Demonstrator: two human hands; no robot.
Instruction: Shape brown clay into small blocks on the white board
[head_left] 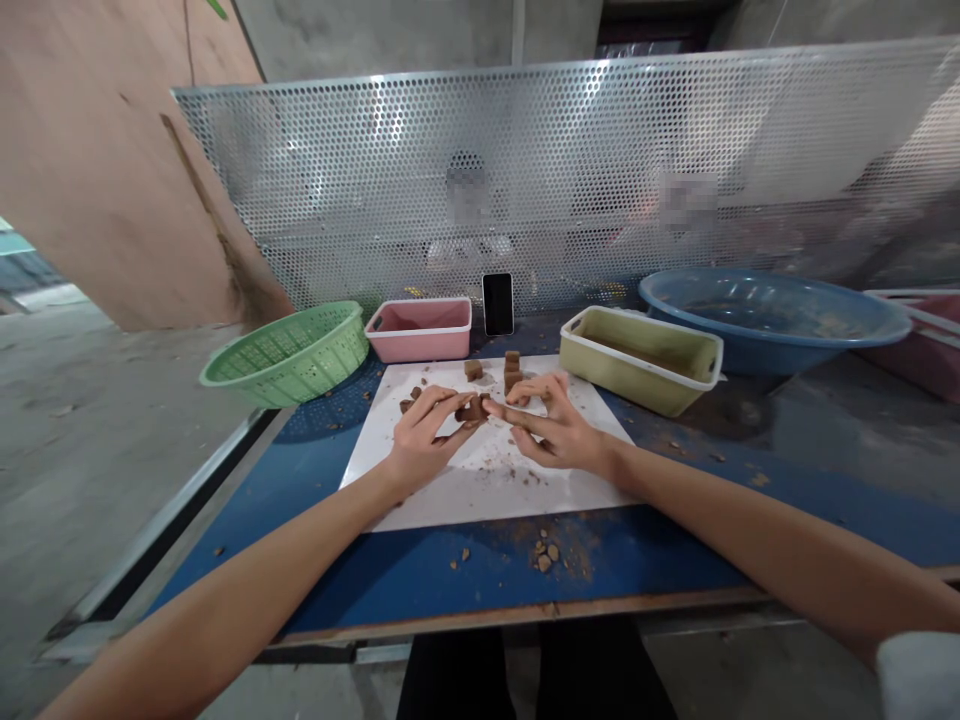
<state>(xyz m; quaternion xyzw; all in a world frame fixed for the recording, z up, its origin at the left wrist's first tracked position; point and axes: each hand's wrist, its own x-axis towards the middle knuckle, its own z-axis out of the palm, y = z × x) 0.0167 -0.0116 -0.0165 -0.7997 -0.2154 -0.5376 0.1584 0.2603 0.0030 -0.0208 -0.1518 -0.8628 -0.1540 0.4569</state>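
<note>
At the left edge of the blue surface (300, 540), a green slatted basket (300, 372) sits tilted, its near side jutting out past the edge. Next comes a pink bin (424, 346) with a white rim, behind a white board (450, 505) that lies flat. On the board's left part are some brown bits (406, 406), just beside the left hand (429, 432). That hand pinches a brown lump (471, 411) between thumb and fingers, over the middle of the board. Behind the lump stands a single brown block (473, 370); farther back, a dark-screened device (498, 304) is propped upright. To the right of the block is a brown stack (512, 374). The right hand (553, 430) is loose, its fingers parted, with one fingertip at the lump's right end. Stony crumbs (547, 555) lie on the surface in front of the board. Beyond the right hand come a yellow-green bin (619, 368), then a wide blue basin (757, 345), and finally a dark pink bin (919, 362), partly cut off.
</note>
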